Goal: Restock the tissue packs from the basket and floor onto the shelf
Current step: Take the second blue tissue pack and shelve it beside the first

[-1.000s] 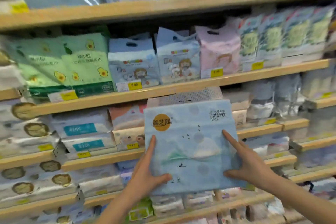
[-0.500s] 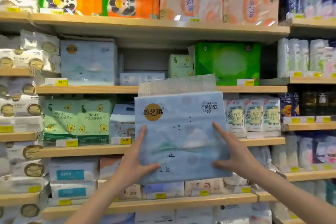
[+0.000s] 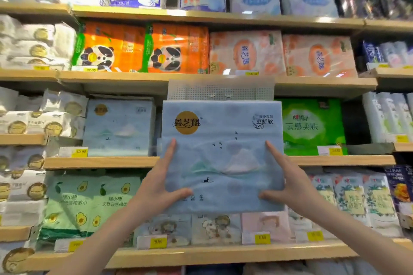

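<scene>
Facing a wall of wooden shelving (image 3: 201, 161), we hold one pale blue tissue pack (image 3: 221, 154) up in front of the middle tier. Every visible tier is full of wrapped paper goods. The apparent slot is the gap on that tier between a matching blue pack (image 3: 118, 127) on the left and a green pack (image 3: 312, 127) on the right; our pack covers most of it, so its depth cannot be judged.

The pack is broad, soft and upright, its perforated top flap (image 3: 220, 89) overlapping the edge of the shelf above. It is not yet on the board; its lower edge hangs below shelf level.

Left hand (image 3: 161, 183) and right hand (image 3: 290, 183) clamp the lower corners, fingers (image 3: 171, 152) spread flat up the front face, thumbs along the bottom. Both hands closed on the pack, nothing else held.

Risks, as judged:
- Flap catches the upper shelf edge if we push in without lowering slightly.
- Gap looks narrow; the pack could jam or nudge the green pack sideways.
- Slick wrap, low grip: the top may flop forward.
</scene>
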Motion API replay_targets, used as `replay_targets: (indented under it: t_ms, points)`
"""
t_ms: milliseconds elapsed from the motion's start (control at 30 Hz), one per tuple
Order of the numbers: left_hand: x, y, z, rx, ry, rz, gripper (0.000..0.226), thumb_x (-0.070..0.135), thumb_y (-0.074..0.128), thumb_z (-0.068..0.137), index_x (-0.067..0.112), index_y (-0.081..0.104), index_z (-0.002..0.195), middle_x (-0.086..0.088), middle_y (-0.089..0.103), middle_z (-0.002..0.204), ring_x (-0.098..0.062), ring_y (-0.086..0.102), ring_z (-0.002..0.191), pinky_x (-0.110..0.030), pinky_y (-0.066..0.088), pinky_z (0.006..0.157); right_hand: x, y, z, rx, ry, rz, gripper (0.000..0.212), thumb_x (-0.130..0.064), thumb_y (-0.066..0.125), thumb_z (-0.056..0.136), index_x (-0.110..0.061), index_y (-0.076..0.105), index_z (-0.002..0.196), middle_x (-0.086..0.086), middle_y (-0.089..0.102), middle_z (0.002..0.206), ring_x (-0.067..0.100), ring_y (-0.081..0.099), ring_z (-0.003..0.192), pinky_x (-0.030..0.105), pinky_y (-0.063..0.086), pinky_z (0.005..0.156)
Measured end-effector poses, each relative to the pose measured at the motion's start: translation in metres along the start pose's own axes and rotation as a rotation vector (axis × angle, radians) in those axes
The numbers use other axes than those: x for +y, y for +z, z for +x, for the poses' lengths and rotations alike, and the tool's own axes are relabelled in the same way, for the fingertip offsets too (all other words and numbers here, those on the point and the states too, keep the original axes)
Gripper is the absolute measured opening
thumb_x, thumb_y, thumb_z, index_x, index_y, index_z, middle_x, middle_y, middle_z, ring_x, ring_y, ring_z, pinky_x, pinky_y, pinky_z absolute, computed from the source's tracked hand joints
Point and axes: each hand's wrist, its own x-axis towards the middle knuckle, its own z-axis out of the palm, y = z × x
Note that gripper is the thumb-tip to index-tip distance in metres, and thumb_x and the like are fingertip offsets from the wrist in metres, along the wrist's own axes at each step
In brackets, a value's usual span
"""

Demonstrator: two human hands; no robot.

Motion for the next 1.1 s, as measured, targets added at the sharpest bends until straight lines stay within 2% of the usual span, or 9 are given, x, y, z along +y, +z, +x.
replay_targets:
  t_ms: [133, 233, 333, 500, 633, 733, 900, 1000, 1100]
  points:
    - [-0.028, -0.02, 0.047, 0.062, 0.083, 0.038, 0.111, 0.052, 0.069, 0.063, 0.049, -0.012, 0.139, 0.012, 0.02, 0.153, -0.005, 0.029, 0.137, -0.03, 0.032, 0.111, -0.002, 0.016, 0.056, 0.079, -0.064, -0.013, 0.111, -0.017, 0.083, 0.061, -0.055, 0.004, 0.129, -0.012, 0.033, 0.128, 0.006, 0.036, 0.116, 0.026, 0.037, 0.097]
    - [-0.05, -0.032, 0.081, 0.114, 0.15, 0.049, 0.108, 0.049, 0.069, 0.065, 0.049, -0.01, 0.139, 0.011, 0.02, 0.153, -0.003, 0.028, 0.137, -0.017, 0.028, 0.109, -0.002, 0.027, 0.095, 0.144, -0.129, -0.045, 0.112, -0.015, 0.083, 0.06, -0.053, 0.003, 0.128, -0.011, 0.032, 0.127, 0.004, 0.034, 0.115, 0.017, 0.03, 0.091]
    - [-0.073, -0.036, 0.108, 0.16, 0.197, 0.045, 0.108, 0.045, 0.07, 0.066, 0.05, -0.01, 0.139, 0.009, 0.021, 0.153, -0.006, 0.03, 0.137, -0.021, 0.031, 0.107, 0.003, 0.039, 0.128, 0.183, -0.175, -0.047, 0.113, -0.013, 0.083, 0.059, -0.053, 0.004, 0.128, -0.009, 0.034, 0.127, 0.004, 0.035, 0.114, 0.013, 0.028, 0.091]
    - [-0.108, -0.034, 0.146, 0.202, 0.212, 0.023, 0.108, 0.05, 0.073, 0.066, 0.061, -0.011, 0.133, 0.014, 0.018, 0.15, -0.007, 0.029, 0.137, -0.039, 0.034, 0.11, 0.021, 0.059, 0.178, 0.202, -0.22, -0.053, 0.114, -0.013, 0.082, 0.061, -0.056, 0.001, 0.128, -0.01, 0.032, 0.126, 0.004, 0.035, 0.112, 0.014, 0.029, 0.087]
    - [-0.125, -0.024, 0.17, 0.217, 0.2, 0.049, 0.105, 0.051, 0.07, 0.065, 0.067, -0.013, 0.127, 0.017, 0.013, 0.149, -0.009, 0.024, 0.139, -0.045, 0.031, 0.112, 0.042, 0.075, 0.209, 0.224, -0.248, -0.041, 0.116, -0.013, 0.082, 0.061, -0.058, -0.001, 0.128, -0.002, 0.034, 0.134, 0.012, 0.038, 0.116, 0.022, 0.031, 0.092]
    - [-0.137, -0.014, 0.183, 0.228, 0.17, 0.054, 0.105, 0.051, 0.069, 0.062, 0.07, -0.013, 0.124, 0.016, 0.013, 0.148, -0.01, 0.023, 0.139, -0.046, 0.03, 0.112, 0.057, 0.082, 0.226, 0.239, -0.264, -0.065, 0.116, -0.015, 0.082, 0.061, -0.056, -0.002, 0.129, 0.004, 0.035, 0.139, 0.021, 0.041, 0.122, 0.031, 0.035, 0.098]
    - [-0.159, -0.001, 0.194, 0.24, 0.117, 0.089, 0.109, 0.049, 0.069, 0.061, 0.068, -0.017, 0.125, 0.008, 0.014, 0.15, -0.01, 0.027, 0.138, -0.045, 0.031, 0.112, 0.078, 0.098, 0.245, 0.223, -0.314, -0.049, 0.116, -0.015, 0.083, 0.06, -0.055, -0.001, 0.13, 0.004, 0.037, 0.136, 0.02, 0.04, 0.122, 0.032, 0.035, 0.099]
    - [-0.171, 0.003, 0.194, 0.253, 0.109, 0.1, 0.111, 0.048, 0.069, 0.061, 0.064, -0.018, 0.128, 0.005, 0.012, 0.152, -0.009, 0.026, 0.139, -0.046, 0.03, 0.112, 0.084, 0.109, 0.25, 0.249, -0.354, -0.057, 0.116, -0.014, 0.082, 0.061, -0.058, -0.001, 0.128, 0.003, 0.038, 0.133, 0.019, 0.043, 0.118, 0.037, 0.038, 0.099]
    - [-0.18, 0.005, 0.191, 0.247, 0.102, 0.122, 0.113, 0.045, 0.068, 0.063, 0.059, -0.021, 0.13, 0.007, 0.011, 0.151, -0.006, 0.024, 0.138, -0.041, 0.028, 0.113, 0.09, 0.117, 0.251, 0.256, -0.377, -0.062, 0.115, -0.013, 0.082, 0.061, -0.059, 0.001, 0.128, -0.005, 0.036, 0.122, 0.013, 0.042, 0.106, 0.035, 0.041, 0.094]
